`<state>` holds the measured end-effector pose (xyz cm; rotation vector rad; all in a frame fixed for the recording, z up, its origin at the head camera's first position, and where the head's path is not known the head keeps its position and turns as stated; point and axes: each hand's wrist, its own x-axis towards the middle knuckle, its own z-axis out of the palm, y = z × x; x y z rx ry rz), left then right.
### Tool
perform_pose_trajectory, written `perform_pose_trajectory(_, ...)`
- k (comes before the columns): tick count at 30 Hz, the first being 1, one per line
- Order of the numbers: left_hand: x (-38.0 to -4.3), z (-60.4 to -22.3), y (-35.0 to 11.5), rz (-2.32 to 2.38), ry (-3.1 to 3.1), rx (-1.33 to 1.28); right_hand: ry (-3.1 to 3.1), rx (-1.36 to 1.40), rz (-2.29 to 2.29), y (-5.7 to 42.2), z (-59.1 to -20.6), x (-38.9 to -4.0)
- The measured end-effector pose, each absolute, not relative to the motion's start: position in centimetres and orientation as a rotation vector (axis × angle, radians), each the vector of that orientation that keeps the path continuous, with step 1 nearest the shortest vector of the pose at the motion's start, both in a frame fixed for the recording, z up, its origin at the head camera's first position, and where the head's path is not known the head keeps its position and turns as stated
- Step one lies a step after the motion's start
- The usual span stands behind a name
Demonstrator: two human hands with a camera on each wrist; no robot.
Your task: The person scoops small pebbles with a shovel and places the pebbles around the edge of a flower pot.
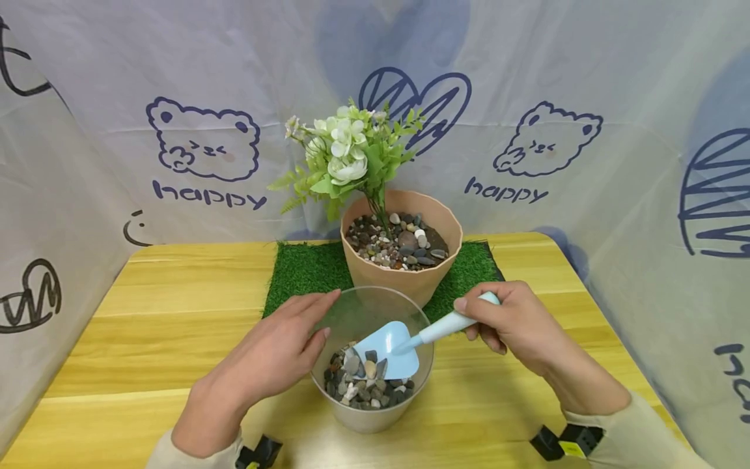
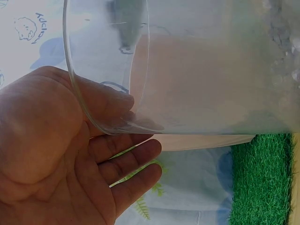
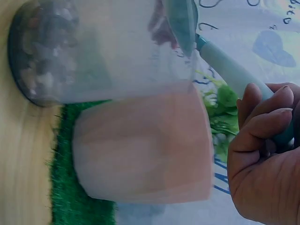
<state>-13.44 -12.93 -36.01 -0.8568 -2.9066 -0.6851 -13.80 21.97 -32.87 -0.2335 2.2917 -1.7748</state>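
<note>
My right hand (image 1: pixel 515 322) grips the white handle of a small light-blue plastic shovel (image 1: pixel 389 342). A few pebbles lie on its blade, which is tilted inside the mouth of a clear plastic bucket (image 1: pixel 424 374). The right wrist view shows the blade (image 3: pixel 182 21) near the rim, well above the grey and brown pebbles (image 1: pixel 366 394) at the bottom. With its thumb over the rim and its fingers along the outside, my left hand (image 1: pixel 272 348) holds the bucket's left side.
Behind the bucket, a peach flowerpot (image 1: pixel 401 277) with soil, pebbles and artificial white flowers (image 1: pixel 348 150) stands on a green turf mat (image 1: pixel 307 270). The wooden table (image 1: pixel 146 339) is backed by a printed cloth (image 1: pixel 305 52).
</note>
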Motion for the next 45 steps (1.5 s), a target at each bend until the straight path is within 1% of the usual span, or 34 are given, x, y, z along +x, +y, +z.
perform_pose_trajectory(8, -13.4, -36.0, -12.8, -0.68, -2.898, -0.854, 2.253, -0.107, -2.092, 24.1, -30.3, -14.5)
perform_pose_trajectory(13, -13.3, -36.0, -12.8, -0.687, -2.894, -0.858, 2.2, -0.023, -2.303, 25.6, -28.5, -16.0)
perform_pose_trajectory(17, -13.3, -36.0, -12.9, -0.687, -2.895, -0.855, 2.32, 0.073, -2.322, 26.5, -27.4, -17.7)
perform_pose_trajectory(24, -13.3, -36.1, -12.9, -0.691, -2.889, -0.852, 2.789, 0.294, -1.966, 27.2, -26.6, -19.9)
perform_pose_trajectory(27, -13.3, -36.1, -12.9, -0.694, -2.888, -0.852, 2.895, 0.341, -1.868, 27.1, -26.6, -20.5)
perform_pose_trajectory(32, -13.3, -36.1, -12.9, -0.697, -2.885, -0.852, 2.975, 0.36, -1.773, 26.9, -26.4, -21.0)
perform_pose_trajectory(39, -13.3, -36.1, -12.9, -0.704, -2.884, -0.858, 3.156, 0.364, -1.484, 26.7, -25.9, -21.2)
perform_pose_trajectory(45, -13.3, -36.1, -12.9, -0.705, -2.886, -0.858, 3.307, 0.28, -1.261, 25.9, -25.6, -21.0)
